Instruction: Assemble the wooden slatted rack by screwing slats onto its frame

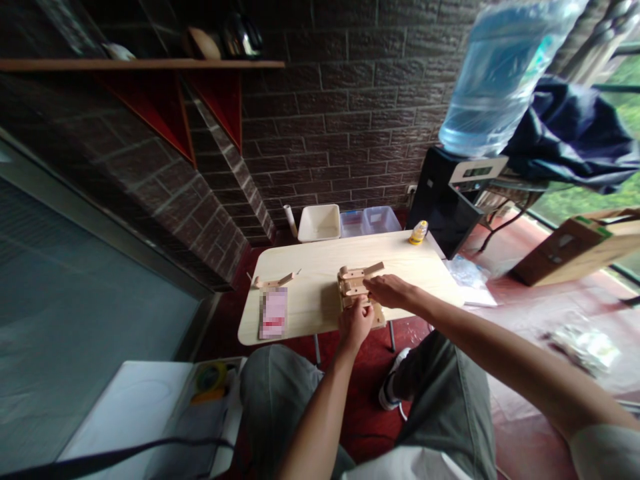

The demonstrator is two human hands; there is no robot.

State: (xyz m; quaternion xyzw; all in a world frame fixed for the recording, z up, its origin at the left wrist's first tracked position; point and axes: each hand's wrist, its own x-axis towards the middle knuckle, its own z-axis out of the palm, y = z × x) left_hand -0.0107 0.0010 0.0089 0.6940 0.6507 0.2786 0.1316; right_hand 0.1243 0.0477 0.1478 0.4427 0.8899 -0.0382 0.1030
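A wooden assembly (356, 273) of blocks and pegs on a flat base lies at the table's near edge, right of the middle. My left hand (357, 321) is closed at its near side, fingers curled in over the wood. My right hand (389, 291) comes in from the right, closed, with its fingertips at the assembly's middle. What either hand pinches is hidden by the fingers. A slanted wooden strip (374, 269) sticks out at the assembly's far right. On the table's left lies a similar wooden piece (274, 281) with a thin pin at its end.
A pink blurred packet (273, 313) lies on the light table (310, 273). A yellow-and-clear bottle (419, 233) stands at the back right corner. Behind are a cream bin (320, 223) and clear bins (381, 220). A water dispenser (443, 193) stands at the right, a white box (130, 413) at lower left.
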